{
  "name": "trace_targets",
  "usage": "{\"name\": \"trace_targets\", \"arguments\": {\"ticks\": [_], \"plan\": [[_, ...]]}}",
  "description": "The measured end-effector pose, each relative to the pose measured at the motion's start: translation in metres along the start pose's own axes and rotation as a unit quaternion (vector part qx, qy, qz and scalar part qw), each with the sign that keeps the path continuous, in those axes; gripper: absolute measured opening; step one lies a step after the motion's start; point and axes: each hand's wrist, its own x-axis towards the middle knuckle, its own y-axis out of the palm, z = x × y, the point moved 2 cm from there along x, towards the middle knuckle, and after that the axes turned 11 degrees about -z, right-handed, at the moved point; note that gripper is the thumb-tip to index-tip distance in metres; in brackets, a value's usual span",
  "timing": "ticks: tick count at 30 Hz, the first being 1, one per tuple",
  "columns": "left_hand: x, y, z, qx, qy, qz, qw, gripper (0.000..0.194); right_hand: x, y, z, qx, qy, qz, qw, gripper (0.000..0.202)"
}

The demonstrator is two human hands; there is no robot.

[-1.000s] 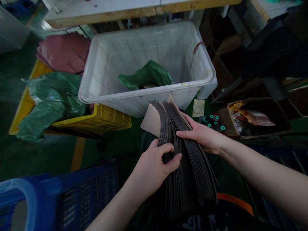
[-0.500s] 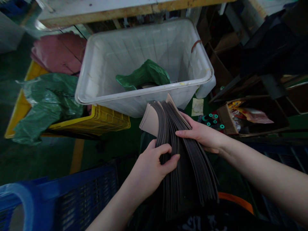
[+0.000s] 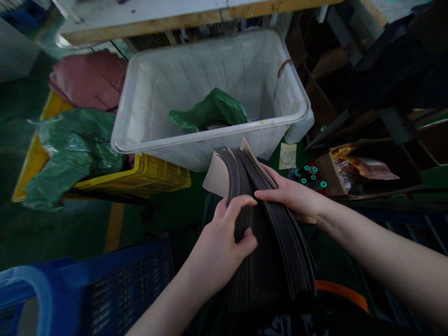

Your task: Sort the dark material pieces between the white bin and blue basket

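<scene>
A thick stack of dark flat sheets (image 3: pixel 289 247) with beige outer faces stands on edge over my lap, parted by a gap down the middle. My left hand (image 3: pixel 227 233) curls round the left part, index finger and thumb bent over the sheet edges. On the right part, my right hand (image 3: pixel 285 191) lies with its thumb on the edges and its fingers behind the outer sheet. The sheets fan and bend to the left at their far end, where a beige face (image 3: pixel 217 176) shows. What the sheets are made of I cannot tell.
Beyond the stack stands a white plastic tub (image 3: pixel 157 144) with a green bag (image 3: pixel 213 109) inside. A yellow crate (image 3: pixel 161 172) is at left, a blue basket (image 3: pixel 122 284) at lower left. To the right are a cardboard box (image 3: pixel 332 172) and several dark spools (image 3: pixel 310 177).
My left index finger has reached further right over the sheet edges. The gap between the two parts of the stack has widened, while my right hand has stayed nearly in place.
</scene>
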Motion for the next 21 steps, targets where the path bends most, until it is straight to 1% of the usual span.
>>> {"name": "trace_targets", "arguments": {"ticks": [1,3,5,6,9,10,15,21], "plan": [[0.000,0.000,-0.002,0.007,0.004,0.016,1.000,0.041,0.000,0.001,0.000,-0.004,0.002,0.000,1.000,0.088],[0.001,0.002,-0.007,0.026,0.011,0.050,0.998,0.028,0.000,0.002,0.000,-0.010,0.001,-0.004,1.000,0.089],[0.003,0.004,-0.011,0.033,0.006,0.061,0.998,0.020,0.000,0.002,-0.001,-0.009,-0.002,-0.010,1.000,0.087],[0.004,0.005,-0.013,0.031,-0.001,0.056,0.998,0.022,0.000,0.002,-0.002,-0.005,-0.006,-0.011,1.000,0.086],[0.007,0.009,-0.016,0.022,-0.018,0.037,0.999,0.041,0.001,0.001,-0.007,0.005,-0.023,-0.002,1.000,0.081],[0.008,0.011,-0.017,0.021,-0.020,0.032,0.999,0.044,0.002,0.001,-0.008,0.004,-0.028,0.000,1.000,0.080],[0.007,0.014,-0.015,0.022,-0.024,0.030,0.999,0.041,0.002,0.000,-0.009,-0.009,-0.035,0.003,0.999,0.078],[0.006,0.012,-0.014,0.030,-0.025,0.034,0.999,0.039,0.001,0.000,-0.008,0.008,-0.026,0.009,1.000,0.080]]}}
